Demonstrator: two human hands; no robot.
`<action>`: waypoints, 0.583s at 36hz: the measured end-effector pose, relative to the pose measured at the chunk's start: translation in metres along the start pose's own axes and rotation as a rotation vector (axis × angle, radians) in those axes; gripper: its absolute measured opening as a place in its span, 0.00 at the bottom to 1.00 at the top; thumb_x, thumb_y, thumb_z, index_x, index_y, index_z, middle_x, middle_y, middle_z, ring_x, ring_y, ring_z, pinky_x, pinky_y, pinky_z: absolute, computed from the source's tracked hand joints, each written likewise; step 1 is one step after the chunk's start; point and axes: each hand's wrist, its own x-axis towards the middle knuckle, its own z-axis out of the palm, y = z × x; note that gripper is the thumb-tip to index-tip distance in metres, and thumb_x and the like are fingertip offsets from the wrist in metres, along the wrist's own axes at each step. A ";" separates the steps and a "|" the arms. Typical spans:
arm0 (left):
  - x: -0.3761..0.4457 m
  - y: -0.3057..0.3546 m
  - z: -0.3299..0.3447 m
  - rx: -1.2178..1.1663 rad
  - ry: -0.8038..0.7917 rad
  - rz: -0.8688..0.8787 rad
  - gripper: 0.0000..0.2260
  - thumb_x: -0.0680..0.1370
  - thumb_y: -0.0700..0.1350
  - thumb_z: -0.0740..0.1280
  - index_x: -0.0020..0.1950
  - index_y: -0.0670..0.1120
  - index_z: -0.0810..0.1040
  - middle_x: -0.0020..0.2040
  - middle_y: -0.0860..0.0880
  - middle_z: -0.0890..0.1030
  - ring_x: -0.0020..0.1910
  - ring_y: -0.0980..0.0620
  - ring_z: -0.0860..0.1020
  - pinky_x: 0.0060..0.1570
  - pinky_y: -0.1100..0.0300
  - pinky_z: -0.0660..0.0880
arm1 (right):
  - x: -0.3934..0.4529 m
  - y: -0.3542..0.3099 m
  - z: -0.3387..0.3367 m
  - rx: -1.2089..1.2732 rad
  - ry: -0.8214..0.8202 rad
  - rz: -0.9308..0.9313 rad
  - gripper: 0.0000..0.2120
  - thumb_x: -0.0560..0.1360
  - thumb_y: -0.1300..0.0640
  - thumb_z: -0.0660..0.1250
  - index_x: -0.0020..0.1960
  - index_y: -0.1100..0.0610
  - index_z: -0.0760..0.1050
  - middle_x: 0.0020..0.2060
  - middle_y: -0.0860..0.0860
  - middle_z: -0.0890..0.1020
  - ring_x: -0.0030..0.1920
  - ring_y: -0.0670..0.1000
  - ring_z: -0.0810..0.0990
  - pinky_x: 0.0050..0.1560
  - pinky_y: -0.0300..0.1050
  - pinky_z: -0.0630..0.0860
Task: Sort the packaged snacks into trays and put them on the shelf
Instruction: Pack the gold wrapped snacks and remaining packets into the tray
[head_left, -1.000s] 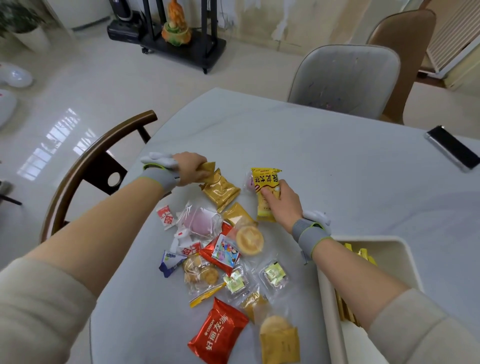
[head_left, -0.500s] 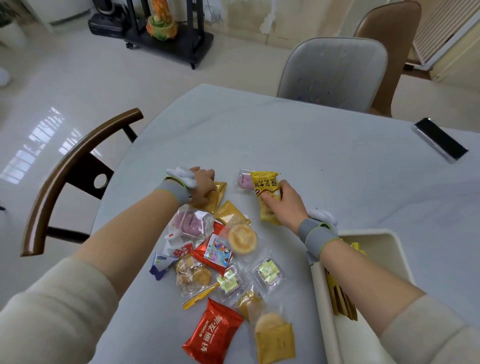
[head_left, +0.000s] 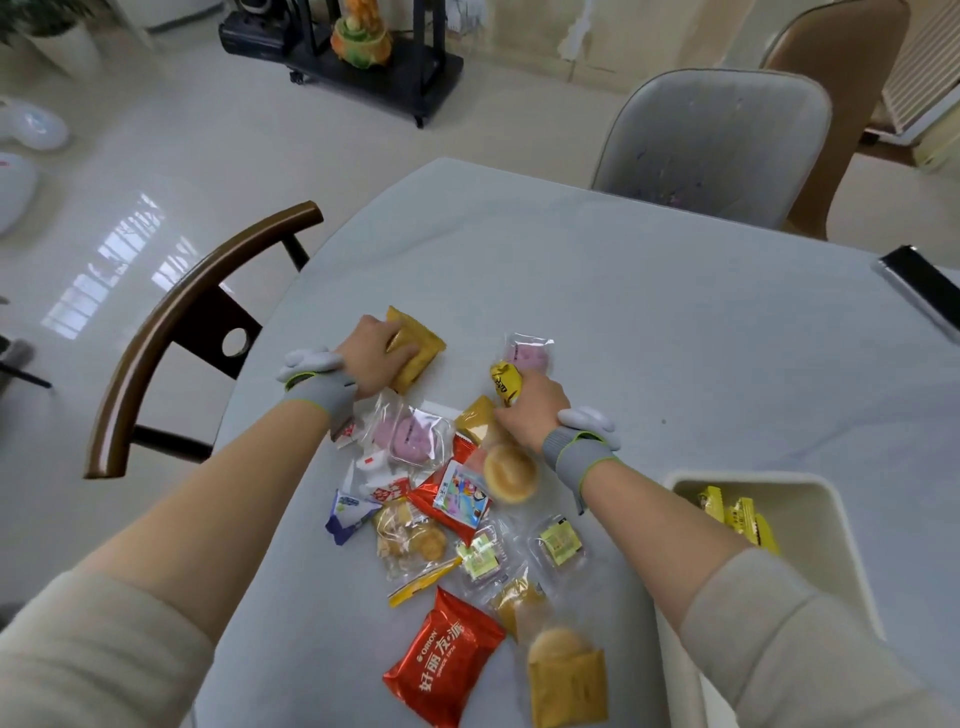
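head view: my left grip (head_left: 375, 358) curls round a gold packet (head_left: 418, 347) at the pile's far edge.
right grip (head_left: 530, 413): closed round a yellow packet (head_left: 505, 383), likely bound for the tray (head_left: 836, 525) with matching ones.
worktop (head_left: 675, 332): pale; loose snacks (head_left: 447, 525) heaped between my arms.
room: chairs, glossy floor.

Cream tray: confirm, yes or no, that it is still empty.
No: the cream tray already holds several yellow snack packets lying against its near-left wall.

Head camera – looking steeply down, close over table (head_left: 649, 322).
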 end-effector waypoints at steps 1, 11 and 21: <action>-0.003 -0.002 -0.001 -0.072 0.047 -0.028 0.12 0.80 0.50 0.63 0.45 0.41 0.71 0.44 0.41 0.71 0.44 0.42 0.73 0.44 0.56 0.67 | 0.001 -0.002 0.003 -0.024 -0.014 -0.005 0.15 0.73 0.52 0.67 0.56 0.58 0.72 0.50 0.56 0.80 0.50 0.60 0.79 0.44 0.45 0.72; -0.023 -0.016 0.000 -0.853 0.129 -0.257 0.06 0.81 0.47 0.61 0.50 0.51 0.77 0.46 0.52 0.80 0.48 0.51 0.78 0.55 0.57 0.74 | 0.008 -0.018 0.031 -0.241 -0.054 -0.064 0.25 0.70 0.45 0.70 0.59 0.59 0.66 0.55 0.59 0.76 0.54 0.61 0.77 0.49 0.50 0.73; -0.030 -0.005 0.002 -1.069 0.174 -0.378 0.08 0.83 0.48 0.57 0.52 0.48 0.76 0.44 0.48 0.79 0.38 0.54 0.79 0.29 0.64 0.77 | 0.016 -0.021 0.026 -0.235 -0.218 -0.017 0.17 0.69 0.52 0.72 0.50 0.57 0.67 0.52 0.56 0.79 0.49 0.57 0.77 0.44 0.44 0.70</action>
